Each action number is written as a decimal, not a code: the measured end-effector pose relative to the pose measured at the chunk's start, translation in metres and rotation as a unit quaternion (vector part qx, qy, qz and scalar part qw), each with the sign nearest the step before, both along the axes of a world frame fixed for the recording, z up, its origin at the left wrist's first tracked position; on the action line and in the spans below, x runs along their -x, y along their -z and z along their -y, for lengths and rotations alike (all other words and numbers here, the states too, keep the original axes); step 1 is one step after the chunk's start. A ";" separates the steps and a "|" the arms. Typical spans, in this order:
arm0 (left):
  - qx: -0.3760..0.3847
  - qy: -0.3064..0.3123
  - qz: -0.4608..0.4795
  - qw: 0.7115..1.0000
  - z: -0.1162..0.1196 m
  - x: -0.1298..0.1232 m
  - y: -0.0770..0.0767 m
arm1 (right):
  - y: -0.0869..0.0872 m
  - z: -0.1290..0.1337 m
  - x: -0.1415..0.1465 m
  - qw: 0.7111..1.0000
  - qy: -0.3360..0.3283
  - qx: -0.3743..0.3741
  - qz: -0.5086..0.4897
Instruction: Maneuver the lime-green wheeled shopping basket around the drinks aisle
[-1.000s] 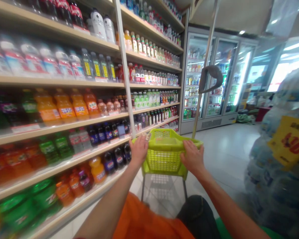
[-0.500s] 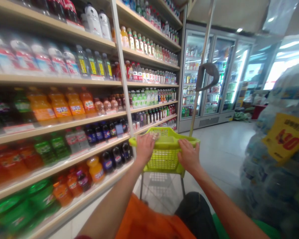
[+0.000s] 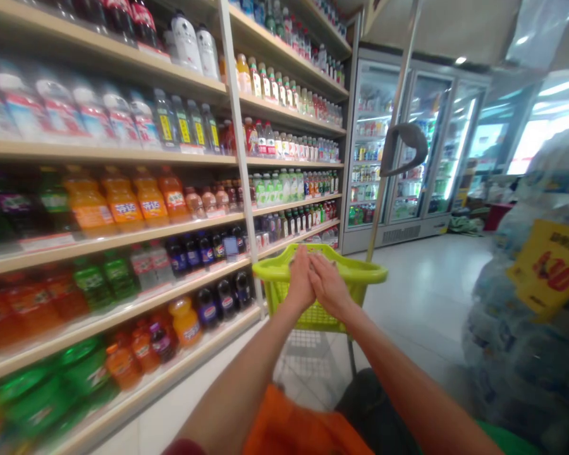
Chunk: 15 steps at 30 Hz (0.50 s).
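A lime-green plastic basket on thin metal legs stands right in front of me, like a small shopping cart. My left hand and my right hand meet over the middle of its near rim. They touch each other, fingers pointing forward and curled closed. Whatever lies between or under the fingers is hidden, though a small pale patch shows just beyond them. Most of the basket's inside is out of sight behind my hands.
Drink shelves full of bottles run along the left. A tall pole with a grey loop rises beside the basket. Glass-door fridges stand behind. Wrapped water bottles with a yellow sign are stacked at the right.
Both hands have left the two sides of the basket's near rim and come together at its middle. The view has shifted slightly, so the shelves and basket sit a little further right.
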<state>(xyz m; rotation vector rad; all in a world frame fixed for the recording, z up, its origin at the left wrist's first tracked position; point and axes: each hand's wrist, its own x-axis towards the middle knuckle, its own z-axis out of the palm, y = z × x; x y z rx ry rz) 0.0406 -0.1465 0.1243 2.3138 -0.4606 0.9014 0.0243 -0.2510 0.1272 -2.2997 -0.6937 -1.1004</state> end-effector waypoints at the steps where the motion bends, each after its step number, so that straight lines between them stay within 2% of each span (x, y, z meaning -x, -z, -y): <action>1: -0.019 -0.026 -0.018 0.999 -0.009 0.001 -0.002 | -0.002 -0.005 -0.003 1.000 0.006 0.009 -0.013; 4: -0.094 -0.081 -0.075 0.989 -0.039 0.008 -0.005 | -0.006 -0.021 -0.010 0.997 0.048 0.039 -0.044; 6: -0.124 -0.088 -0.080 0.985 -0.055 0.012 -0.004 | -0.009 -0.033 -0.014 0.994 0.078 0.059 -0.057; 10: -0.132 -0.092 -0.055 0.985 -0.068 0.015 0.003 | -0.014 -0.047 -0.017 0.990 0.062 0.104 -0.069; 12: -0.138 -0.109 -0.045 0.983 -0.070 0.014 0.005 | -0.013 -0.037 -0.016 0.992 0.039 0.108 -0.057; 15: -0.159 -0.121 -0.030 0.979 -0.073 0.015 0.007 | -0.006 0.001 -0.012 0.995 0.055 0.075 -0.026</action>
